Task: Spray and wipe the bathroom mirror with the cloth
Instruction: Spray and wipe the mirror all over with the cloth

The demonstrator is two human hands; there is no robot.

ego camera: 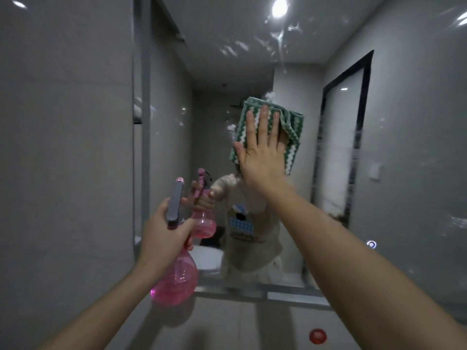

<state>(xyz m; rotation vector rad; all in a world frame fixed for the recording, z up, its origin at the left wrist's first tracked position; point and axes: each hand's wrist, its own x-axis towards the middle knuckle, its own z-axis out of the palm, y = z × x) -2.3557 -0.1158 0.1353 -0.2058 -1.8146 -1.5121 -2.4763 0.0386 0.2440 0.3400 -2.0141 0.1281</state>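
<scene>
Four items, listed by size. Mirror (417,152): wide wall-mounted glass filling most of the view, its left edge meeting a grey tiled wall (65,147); white foam flecks and streaks show across the upper part near the reflected ceiling light, more blobs sit just left of the cloth, and faint smears lie far right. Bottle (177,279): pink, translucent, partly filled with pink liquid, grey trigger head on top, held upright below and left of the cloth, nozzle toward the glass, clear of it. Cloth (290,127): green-and-white wavy stripe, folded, pressed flat against the mirror at about mid-height, centre of the glass. Hands: right hand (262,152) spread, fingers straight, palm pushing the cloth onto the glass; left hand (164,233) wrapped round the bottle's neck below the trigger head, whether a finger rests on the trigger cannot be told. Both hands well apart. Also noted: a small red round object (318,335) low in the view, on the surface under the mirror. Progress, as judged: spraying appears at least partly done, since foam is on the glass; wiping is under way at the centre; the spotted upper area and the right side appear left to wipe.
</scene>
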